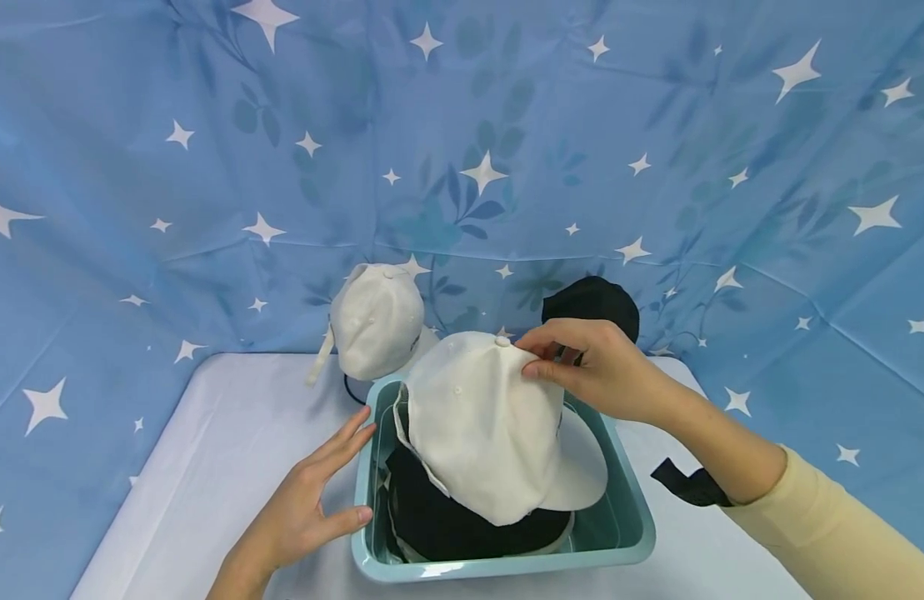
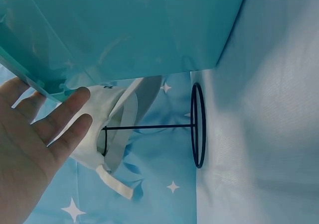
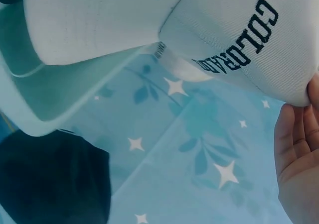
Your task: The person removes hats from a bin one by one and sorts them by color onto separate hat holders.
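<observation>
My right hand (image 1: 604, 367) pinches the top of a white baseball cap (image 1: 484, 425) near its button, thumb and fingers on the fabric. The cap hangs over a light teal plastic basin (image 1: 499, 568), its brim pointing right in the head view. Dark letters (image 3: 254, 35) run across its front in the right wrist view. Below it in the basin lies a black cap (image 1: 462, 529), partly covered. On the basin's left side, my left hand (image 1: 304, 492) has its fingers spread and fairly straight, fingertips right at the rim.
Behind the basin, another white cap (image 1: 379, 321) sits on a thin black wire stand (image 2: 198, 127). A black cap (image 1: 592, 304) stands at the back right, partly behind my right hand. The white-covered table (image 1: 222, 467) meets a blue star-patterned cloth (image 1: 342, 100).
</observation>
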`<move>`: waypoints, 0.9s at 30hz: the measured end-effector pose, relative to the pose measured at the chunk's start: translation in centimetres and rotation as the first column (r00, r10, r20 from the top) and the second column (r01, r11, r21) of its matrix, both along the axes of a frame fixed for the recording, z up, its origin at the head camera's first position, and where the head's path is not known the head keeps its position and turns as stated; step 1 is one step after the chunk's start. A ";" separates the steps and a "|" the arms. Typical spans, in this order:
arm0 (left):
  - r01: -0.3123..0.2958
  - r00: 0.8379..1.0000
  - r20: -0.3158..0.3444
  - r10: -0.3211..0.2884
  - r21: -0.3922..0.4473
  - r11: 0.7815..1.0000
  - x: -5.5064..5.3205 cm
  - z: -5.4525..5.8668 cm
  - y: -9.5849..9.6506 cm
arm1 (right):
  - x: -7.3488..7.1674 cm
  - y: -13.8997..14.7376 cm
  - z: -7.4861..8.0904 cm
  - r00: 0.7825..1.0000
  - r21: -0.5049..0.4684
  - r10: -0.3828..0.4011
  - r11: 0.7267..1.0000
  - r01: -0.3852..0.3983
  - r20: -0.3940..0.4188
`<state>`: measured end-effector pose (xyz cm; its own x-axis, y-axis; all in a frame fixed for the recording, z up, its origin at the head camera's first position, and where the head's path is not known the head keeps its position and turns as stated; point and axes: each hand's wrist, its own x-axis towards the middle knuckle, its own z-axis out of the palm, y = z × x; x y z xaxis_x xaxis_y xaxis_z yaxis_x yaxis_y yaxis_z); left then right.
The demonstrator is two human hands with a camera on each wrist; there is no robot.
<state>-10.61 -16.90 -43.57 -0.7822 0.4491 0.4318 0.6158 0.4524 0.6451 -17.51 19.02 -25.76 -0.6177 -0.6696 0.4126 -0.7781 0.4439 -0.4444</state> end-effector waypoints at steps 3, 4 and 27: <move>-0.001 1.000 0.006 0.001 0.004 1.000 0.0 0.0 0.0 | -0.4 -0.4 0.8 0.999 -0.002 -0.001 1.000 0.001 -0.033; 0.000 1.000 0.009 0.000 0.005 1.000 0.0 0.0 0.0 | -0.5 -0.5 1.0 0.999 -0.003 -0.003 1.000 0.003 -0.042; 0.006 0.998 0.060 -0.008 0.028 1.000 0.0 -0.1 -0.1 | -4.1 -3.0 3.2 0.991 -0.028 -0.130 0.991 0.130 -0.003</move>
